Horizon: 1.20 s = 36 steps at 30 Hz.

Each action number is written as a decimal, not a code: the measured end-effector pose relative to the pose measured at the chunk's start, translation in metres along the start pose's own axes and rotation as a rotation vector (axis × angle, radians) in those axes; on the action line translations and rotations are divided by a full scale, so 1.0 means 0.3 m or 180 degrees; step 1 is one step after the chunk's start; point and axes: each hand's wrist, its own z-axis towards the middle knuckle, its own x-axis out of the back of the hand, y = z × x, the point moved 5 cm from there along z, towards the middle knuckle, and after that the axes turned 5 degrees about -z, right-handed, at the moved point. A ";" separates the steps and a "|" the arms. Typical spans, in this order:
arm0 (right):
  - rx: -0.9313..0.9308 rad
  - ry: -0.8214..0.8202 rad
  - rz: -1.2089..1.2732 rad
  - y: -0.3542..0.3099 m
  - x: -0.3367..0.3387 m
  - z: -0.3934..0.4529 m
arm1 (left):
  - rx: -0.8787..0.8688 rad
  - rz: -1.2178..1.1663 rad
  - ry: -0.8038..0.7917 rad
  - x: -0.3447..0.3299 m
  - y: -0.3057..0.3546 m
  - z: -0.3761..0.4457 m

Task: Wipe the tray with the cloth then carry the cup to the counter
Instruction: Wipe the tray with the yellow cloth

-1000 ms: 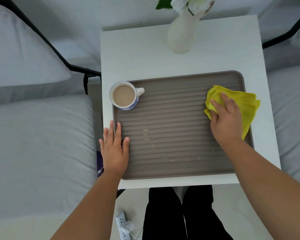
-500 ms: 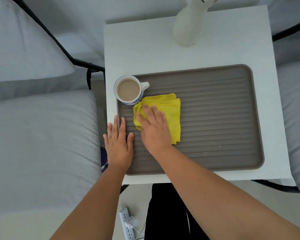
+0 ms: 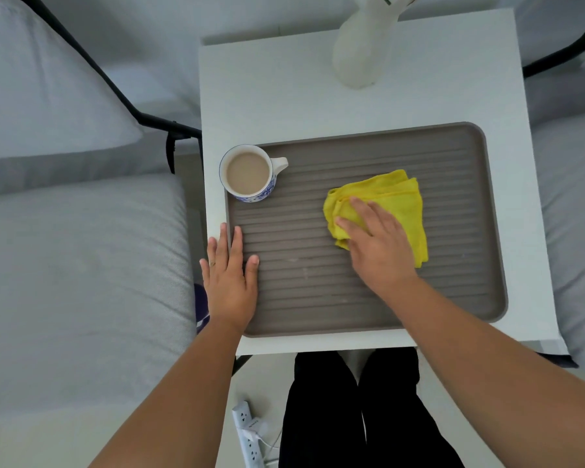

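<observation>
A grey-brown ribbed tray (image 3: 453, 211) lies on a small white table (image 3: 284, 96). In its far left corner stands a blue-patterned cup (image 3: 249, 173) full of milky drink, handle pointing right. A folded yellow cloth (image 3: 392, 197) lies near the tray's middle, and my right hand (image 3: 375, 244) presses flat on it, fingers spread and pointing far-left. My left hand (image 3: 228, 271) rests flat on the tray's left rim, fingers together, holding nothing. A few pale smears show on the ribs between my hands.
A white vase (image 3: 360, 52) stands at the table's far edge. Grey cushioned seats with black frames flank the table on both sides. A white power strip (image 3: 249, 434) lies on the floor by my dark-trousered legs.
My right hand swept the cloth from the tray's right edge to beside the cup, then back rightward to the middle. The left hand stayed on the rim. The cup has not moved.
</observation>
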 end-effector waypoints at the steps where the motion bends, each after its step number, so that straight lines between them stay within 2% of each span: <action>1: -0.0116 0.0051 0.0018 0.044 0.011 -0.020 | -0.0001 0.0007 -0.0004 0.000 0.000 0.001; 6: -0.1095 0.0524 0.0065 0.253 0.058 -0.139 | -0.0012 -0.0005 0.0019 -0.001 -0.002 0.001; 11: -0.1926 0.0778 0.0312 0.233 0.036 -0.208 | -0.0025 0.0022 0.0045 -0.008 -0.005 0.003; 13: -0.1676 0.0730 0.0294 0.142 0.019 -0.187 | -0.0027 0.0034 0.0051 -0.009 -0.006 0.003; 17: -0.0759 0.0341 0.0309 -0.101 -0.025 -0.099 | -0.0049 0.0075 0.0052 -0.008 -0.007 0.004; 24: -0.0044 -0.0243 0.0210 -0.364 -0.088 0.054 | -0.0095 -0.0019 0.0059 0.000 -0.004 0.000; 30: 0.0345 -0.0262 -0.0202 -0.280 -0.074 0.052 | -0.0083 -0.0137 0.0163 0.009 0.003 -0.003; 36: 0.0196 0.0145 -0.0488 -0.057 -0.007 -0.042 | -0.0072 -0.0116 0.0163 0.011 0.006 -0.006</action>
